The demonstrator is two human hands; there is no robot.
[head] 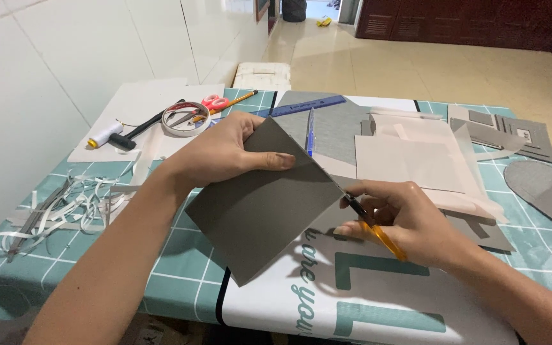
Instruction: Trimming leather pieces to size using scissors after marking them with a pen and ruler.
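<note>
My left hand (225, 153) grips the upper corner of a grey cardboard sheet (257, 204), thumb on its face, holding it tilted above the table. My right hand (397, 220) holds yellow-handled scissors (372, 227) whose dark blades meet the sheet's right edge. The teal checked cutting mat (186, 255) lies beneath both hands.
A roll of tape (185, 119), pink scissors (215, 102), a pencil, a blue ruler (308, 105) and a pen lie at the back. White paper strips (78, 204) pile at the left. Pale paper sheets (416, 160) and grey card pieces (512, 134) lie at the right.
</note>
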